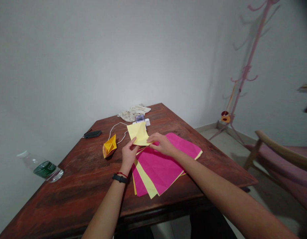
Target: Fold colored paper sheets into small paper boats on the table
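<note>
While the left hand and right hand both pinch its near edge, a pale yellow paper tilts above the middle of the surface, its free edge pointing toward the far edge. Smooth, thin and roughly square, its long axis is hard to tell. Creased pink sheets fan toward the near edge, partly covered by the right forearm; fingertips beneath the paper are hidden.

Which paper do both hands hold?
The small pale-yellow paper between left hand and right hand; larger sheets lie fanned on the table, the golden folded paper apart.
</note>
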Demonstrator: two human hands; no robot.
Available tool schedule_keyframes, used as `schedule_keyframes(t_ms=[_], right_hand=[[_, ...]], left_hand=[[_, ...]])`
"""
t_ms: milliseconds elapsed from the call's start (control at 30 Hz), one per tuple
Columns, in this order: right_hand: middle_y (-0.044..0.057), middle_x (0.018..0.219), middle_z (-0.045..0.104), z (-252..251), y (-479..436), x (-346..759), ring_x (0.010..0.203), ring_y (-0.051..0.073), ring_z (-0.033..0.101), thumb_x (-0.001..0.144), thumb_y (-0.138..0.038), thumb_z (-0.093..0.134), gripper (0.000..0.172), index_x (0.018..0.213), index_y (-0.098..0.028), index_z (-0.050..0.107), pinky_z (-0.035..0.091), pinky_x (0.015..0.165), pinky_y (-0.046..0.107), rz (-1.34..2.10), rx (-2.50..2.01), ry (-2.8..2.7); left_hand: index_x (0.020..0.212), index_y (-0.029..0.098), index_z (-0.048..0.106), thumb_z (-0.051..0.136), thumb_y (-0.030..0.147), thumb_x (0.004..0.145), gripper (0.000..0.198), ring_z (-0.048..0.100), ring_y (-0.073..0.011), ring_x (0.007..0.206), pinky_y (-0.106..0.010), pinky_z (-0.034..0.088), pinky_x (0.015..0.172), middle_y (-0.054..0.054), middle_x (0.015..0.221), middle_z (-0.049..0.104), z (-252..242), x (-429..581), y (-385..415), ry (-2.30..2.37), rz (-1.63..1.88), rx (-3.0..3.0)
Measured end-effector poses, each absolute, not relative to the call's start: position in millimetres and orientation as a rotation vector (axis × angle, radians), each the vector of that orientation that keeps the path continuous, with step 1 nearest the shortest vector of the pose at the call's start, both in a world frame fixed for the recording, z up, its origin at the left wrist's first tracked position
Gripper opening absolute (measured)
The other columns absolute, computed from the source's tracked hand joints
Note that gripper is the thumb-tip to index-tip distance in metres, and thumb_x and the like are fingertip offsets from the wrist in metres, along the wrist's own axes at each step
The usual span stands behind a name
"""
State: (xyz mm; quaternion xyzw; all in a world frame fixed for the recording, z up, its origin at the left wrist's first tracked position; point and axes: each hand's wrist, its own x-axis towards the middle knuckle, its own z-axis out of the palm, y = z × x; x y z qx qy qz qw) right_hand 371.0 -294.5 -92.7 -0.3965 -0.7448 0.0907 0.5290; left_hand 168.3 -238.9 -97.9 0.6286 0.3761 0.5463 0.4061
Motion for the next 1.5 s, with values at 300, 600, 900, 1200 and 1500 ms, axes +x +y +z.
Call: schedule_keyframes(t_ms=[300,600,900,1200,1500], right_hand=[[0.006,0.08,0.074,-97,-289,370,0.074,0.02,0.065,0.089,-0.044,0.061,0.033,0.081,-0.015,0.075,0.048,0.07,0.028,0.494,-1.098,-1.731],[0.009,0.107,0.075,-96,-293,369,0.094,0.024,0.068,0.083,-0.045,0.068,0.031,0.096,-0.017,0.074,0.05,0.084,0.034,0.495,-1.035,-1.627],[0.004,0.071,0.067,-109,-284,363,0.071,0.02,0.062,0.086,-0.042,0.063,0.032,0.074,-0.013,0.072,0.046,0.067,0.028,0.418,-1.326,-1.567],[0.013,0.118,0.061,-120,-276,369,0.115,0.03,0.057,0.063,-0.037,0.084,0.08,0.132,-0.018,0.047,0.046,0.098,0.045,0.26,-1.399,-1.198],[0.008,0.097,0.073,-114,-281,359,0.086,0.025,0.072,0.061,-0.029,0.087,0.073,0.121,-0.021,0.045,0.06,0.072,0.04,0.966,-1.079,-1.141]], left_hand=[[0.135,0.011,0.06,0.086,0.021,0.064,0.076,0.062,-0.0305,0.122,-0.045,0.045,0.11,-0.017,0.132,0.065,-98,172,-239,0.768,1.27,1.38],[0.133,0.016,0.062,0.092,0.02,0.058,0.081,0.068,-0.0279,0.113,-0.044,0.052,0.103,-0.012,0.119,0.073,-95,174,-249,0.694,1.24,1.23],[0.114,0.01,0.07,0.085,0.028,0.066,0.053,0.074,-0.0231,0.09,-0.037,0.058,0.088,-0.013,0.103,0.077,-101,177,-250,0.79,1.369,1.353],[0.145,0.022,0.035,0.082,0.016,0.07,0.089,0.073,-0.026,0.101,-0.037,0.058,0.088,-0.017,0.119,0.071,-95,180,-254,0.672,1.456,1.283],[0.135,0.023,0.048,0.081,0.019,0.074,0.069,0.073,-0.0223,0.095,-0.036,0.06,0.084,-0.012,0.114,0.073,-97,177,-248,0.726,1.336,0.962]])
